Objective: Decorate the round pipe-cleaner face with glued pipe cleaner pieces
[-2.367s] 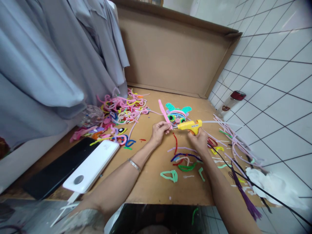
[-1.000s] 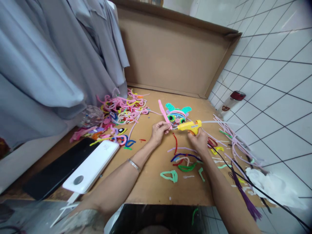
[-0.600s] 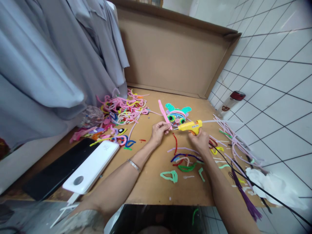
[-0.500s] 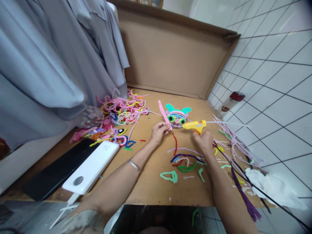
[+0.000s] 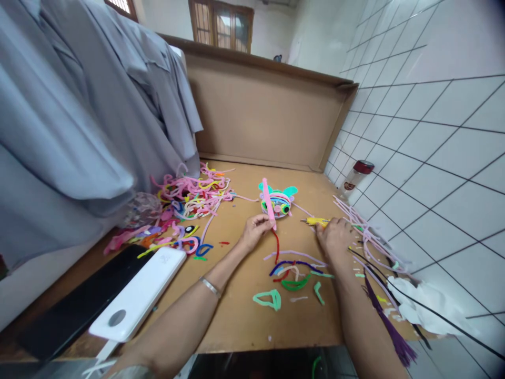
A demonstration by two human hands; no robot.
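Observation:
Between the thumb and fingers of my left hand (image 5: 255,230) is the lower end of a flat pink strip (image 5: 268,201), held upright. Behind it sits a colourful craft face (image 5: 281,205) with green ears, round black-centred eyes and a pink nose; the strip covers part of it in this view. My right hand (image 5: 334,238) is closed over a yellow glue gun (image 5: 317,221), low over the table, its nozzle pointing left toward the strip. The hand hides most of the gun. A bent red pipe cleaner (image 5: 276,247) lies just below the strip.
Tangled pipe cleaners (image 5: 193,192) are heaped at left, near a white power bank (image 5: 138,295) and a black flat object (image 5: 79,300). Cut pieces (image 5: 295,283) lie in front. At right are a jar (image 5: 355,176), lilac stems (image 5: 366,231), a purple tassel (image 5: 389,326), tissue (image 5: 426,305) and a cable.
My right hand has lowered the glue gun and turned it, so its body shows less. The pink strip stands more upright in my left hand. The view has tilted up.

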